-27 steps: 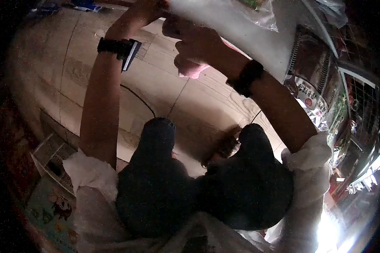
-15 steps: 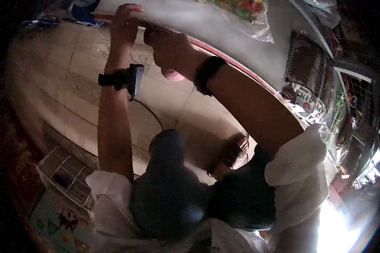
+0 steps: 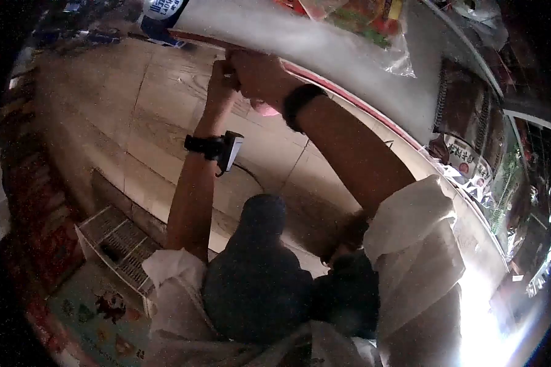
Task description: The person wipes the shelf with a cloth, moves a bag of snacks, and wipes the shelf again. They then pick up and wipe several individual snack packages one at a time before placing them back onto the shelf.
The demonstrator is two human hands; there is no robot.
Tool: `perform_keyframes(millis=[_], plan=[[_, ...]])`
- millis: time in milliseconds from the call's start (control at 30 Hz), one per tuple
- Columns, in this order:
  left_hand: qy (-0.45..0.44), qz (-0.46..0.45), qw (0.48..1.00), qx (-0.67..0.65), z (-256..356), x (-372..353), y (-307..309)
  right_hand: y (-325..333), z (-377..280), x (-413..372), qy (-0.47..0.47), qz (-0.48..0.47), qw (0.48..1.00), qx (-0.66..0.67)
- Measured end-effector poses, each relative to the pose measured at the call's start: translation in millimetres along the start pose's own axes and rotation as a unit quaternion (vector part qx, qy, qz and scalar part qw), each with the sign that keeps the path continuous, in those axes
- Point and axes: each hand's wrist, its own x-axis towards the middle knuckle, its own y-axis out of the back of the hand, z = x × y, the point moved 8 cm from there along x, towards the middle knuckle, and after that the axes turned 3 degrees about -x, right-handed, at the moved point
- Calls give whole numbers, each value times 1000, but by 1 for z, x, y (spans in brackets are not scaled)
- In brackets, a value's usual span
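The left arm is reaching up from its rolled pale sleeve point(image 3: 177, 269), and the left hand point(image 3: 224, 79) is bending its fingers inward at the near edge of the tabletop point(image 3: 330, 46). The right arm is slanting in from the other side, and the right hand point(image 3: 260, 73) is curling beside the left one, the two appearing to touch. A black strap with a pale-faced device point(image 3: 229, 151) is circling the left wrist, and a dark band point(image 3: 303, 105) is circling the right.

The fingertips are overlapping in shadow, so whether either grip is closing on something cannot be told. A pink thing point(image 3: 264, 109) is showing just under the right hand, above the floor point(image 3: 165, 110); most of it is hiding behind the hand, and whether the hand is gripping it is unclear. A clear bag with colourful contents point(image 3: 373, 21) is lying on the tabletop, partly cut off by the top of the view. A blue and white thing point(image 3: 161, 17) is sitting near the tabletop's left corner, also cut off. Dark trousers point(image 3: 260, 263) are covering part of the floor, and a white wire basket point(image 3: 119, 248) is standing at the lower left.

Compared with the frame just before, the left hand is no longer reaching up with its fingers apart from the right hand; it is now sitting lower, against it. More of the blue and white thing is now showing.
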Motion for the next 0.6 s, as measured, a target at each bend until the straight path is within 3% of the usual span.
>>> perform_keyframes(millis=[133, 167, 233, 300, 333, 400, 467, 567, 600], plan=[[-52, 25, 997, 56, -1, 28, 33, 1, 10, -21, 2, 16, 999, -46], [-75, 26, 993, 84, -3, 45, 45, 12, 6, -34, 60, 75, 990, -107], [-94, 31, 987, 123, 28, 63, 60, 4, 17, -42, 48, 23, 999, 3], [-88, 35, 986, 139, 42, 77, 76, -1, 19, -55, 67, 21, 996, -61], [-231, -24, 906, 355, 51, 102, 80, -4, 21, -63, 74, 23, 993, -93], [-355, -82, 753, 548, 50, 105, 71, -11, 22, -82, 85, 32, 970, -225], [-377, -92, 688, 614, 54, 94, 61, 1, 12, -95, 83, 45, 941, -324], [-403, -99, 601, 683, 59, 74, 27, 10, 9, -111, 80, -90, 905, -409], [-410, -99, 582, 695, 61, 68, 11, 7, 13, -115, 76, -88, 904, -411]])
